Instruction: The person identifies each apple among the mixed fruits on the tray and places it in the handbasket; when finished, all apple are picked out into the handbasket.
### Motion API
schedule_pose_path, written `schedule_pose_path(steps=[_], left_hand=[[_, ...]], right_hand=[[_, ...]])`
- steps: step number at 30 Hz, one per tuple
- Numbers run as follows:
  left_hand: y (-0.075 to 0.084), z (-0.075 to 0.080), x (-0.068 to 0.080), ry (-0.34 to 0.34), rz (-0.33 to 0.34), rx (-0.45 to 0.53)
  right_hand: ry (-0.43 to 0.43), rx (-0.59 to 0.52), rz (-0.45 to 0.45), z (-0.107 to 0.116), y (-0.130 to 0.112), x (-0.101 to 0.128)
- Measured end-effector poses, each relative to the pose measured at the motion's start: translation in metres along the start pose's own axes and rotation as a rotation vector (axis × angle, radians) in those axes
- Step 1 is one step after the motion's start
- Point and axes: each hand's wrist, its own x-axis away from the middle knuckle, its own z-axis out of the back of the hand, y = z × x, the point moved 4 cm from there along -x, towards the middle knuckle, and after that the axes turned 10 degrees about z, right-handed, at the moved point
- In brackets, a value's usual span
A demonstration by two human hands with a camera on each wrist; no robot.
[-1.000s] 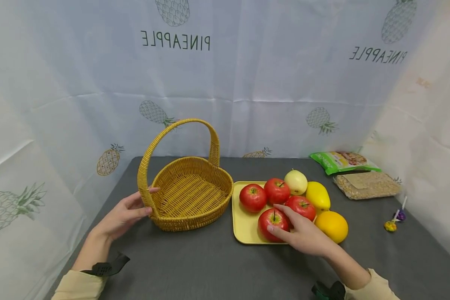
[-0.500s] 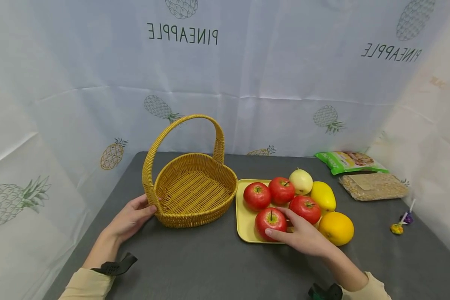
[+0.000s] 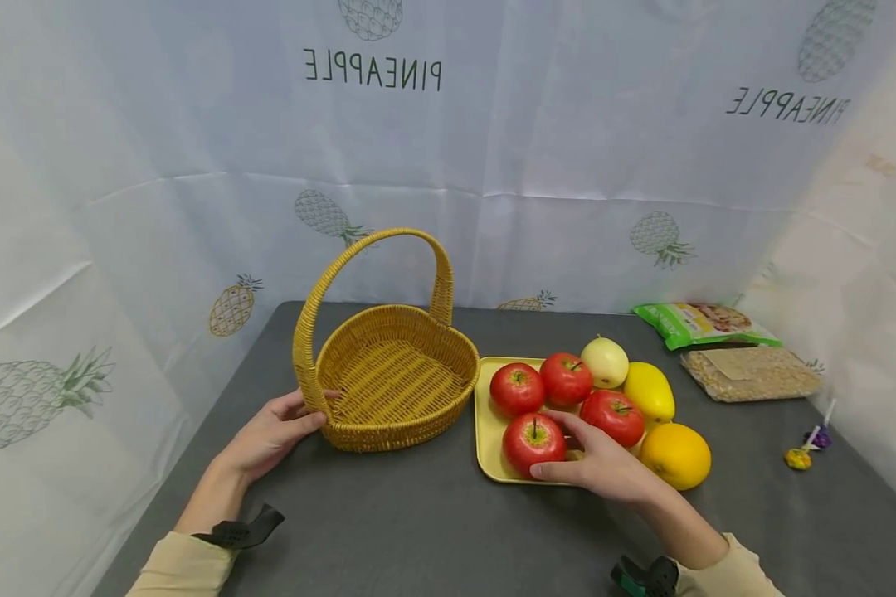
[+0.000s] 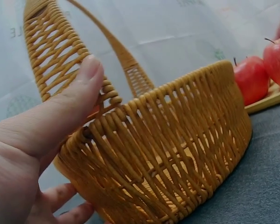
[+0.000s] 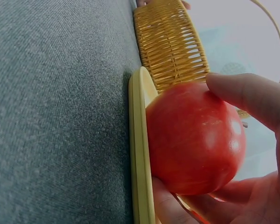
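Note:
A golden woven basket [image 3: 396, 435] with a tall arched handle stands left of centre, nothing inside it. My left hand [image 3: 272, 435] grips its near left side at the foot of the handle, thumb outside and a fingertip showing past the rim. To the right, a pale yellow tray [image 3: 490, 452] bears several red apples and other fruit. My right hand [image 3: 605, 464] holds the nearest red apple [image 3: 533, 444] at the tray's front edge. In the right wrist view the thumb lies on top of that apple [image 5: 196, 140] and the other fingers curl beneath it.
More red apples [image 3: 518, 390], a pale round fruit [image 3: 605, 361], a yellow mango-shaped fruit [image 3: 650, 392] and an orange-yellow round fruit [image 3: 675, 456] crowd the tray. Farther right lie a green packet [image 3: 705, 323], a clear bag of grains [image 3: 750, 373] and two lollipops [image 3: 799, 458]. A pineapple-print curtain [image 3: 538, 249] hangs behind.
The head view has shifted slightly, so the scene sits farther right. My right hand's grip has moved the apple slightly left on the tray. The left hand stays on the basket.

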Motion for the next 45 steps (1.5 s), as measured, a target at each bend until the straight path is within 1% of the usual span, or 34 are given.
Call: schedule_pose_path(steps=[3,7,12,17,25,32,37,41,45], left_hand=[[0.001,-0.003,0.0,0.041,0.015,-0.012],[0.0,-0.005,0.001,0.063,0.035,0.002],[-0.002,-0.006,0.002,0.072,0.039,0.0],[-0.003,-0.006,0.003,0.066,0.026,-0.001],[-0.004,-0.008,0.004,0.057,0.006,0.002],[-0.003,-0.011,0.004,0.055,0.013,-0.01],[-0.001,-0.011,0.003,0.069,0.017,-0.013],[-0.001,-0.011,0.003,0.072,0.018,-0.007],[0.0,-0.011,0.003,0.069,0.026,-0.002]], right_hand=[[-0.004,0.003,0.003,-0.001,0.0,-0.002],[0.003,0.015,0.006,-0.002,0.001,-0.003],[0.026,0.027,0.007,-0.006,0.001,-0.004],[0.037,-0.005,-0.003,-0.009,0.0,-0.006],[0.029,-0.122,-0.005,-0.013,-0.009,-0.008],[-0.004,-0.202,0.015,-0.016,-0.023,-0.01],[0.022,-0.25,-0.015,-0.017,-0.036,-0.015],[0.043,-0.364,-0.037,-0.018,-0.045,-0.021],[0.048,-0.471,-0.029,-0.018,-0.051,-0.032]])
